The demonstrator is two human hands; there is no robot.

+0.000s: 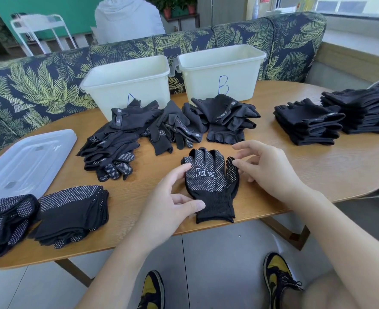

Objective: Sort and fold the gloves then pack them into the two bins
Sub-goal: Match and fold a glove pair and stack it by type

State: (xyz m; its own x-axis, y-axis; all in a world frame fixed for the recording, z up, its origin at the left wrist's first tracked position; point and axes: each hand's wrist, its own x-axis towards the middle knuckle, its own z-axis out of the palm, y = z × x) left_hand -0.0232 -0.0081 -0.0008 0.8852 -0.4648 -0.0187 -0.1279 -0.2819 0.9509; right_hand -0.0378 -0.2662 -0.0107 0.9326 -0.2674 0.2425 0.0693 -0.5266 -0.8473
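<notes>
The bench (295, 166) carries the whole job, a wooden top set against a leaf-patterned sofa (39, 85); at its far side stand two pale bins, bin A (126, 74) on the left and bin B (222, 63) on the right, both looking unfilled from here, so packing is judged not yet begun; a clear lid (28, 159) lies flat at the left edge. Folded stacks sit at both ends: plain black ones (331, 117) to the right, dotted ones (50, 212) at the near left; between them, just in front of the bins, an unsorted heap (161, 128) of mixed gloves is still to be worked through. The step in hand looks like the fold of a single piece: a dotted glove (208, 181) lies palm-up and flat near the front edge, cuff towards the person. The left hand (170, 199) holds its near side, thumb pressing on the cuff and curled fingertips at the palm edge; the right hand (266, 168) is loosely spread, a fingertip touching the glove's thumb, and its grip closes on nothing. The next move probably calls for bringing fingers over cuff in one neat fold, keeping the edges square; then it belongs with the dotted stacks at the left.
</notes>
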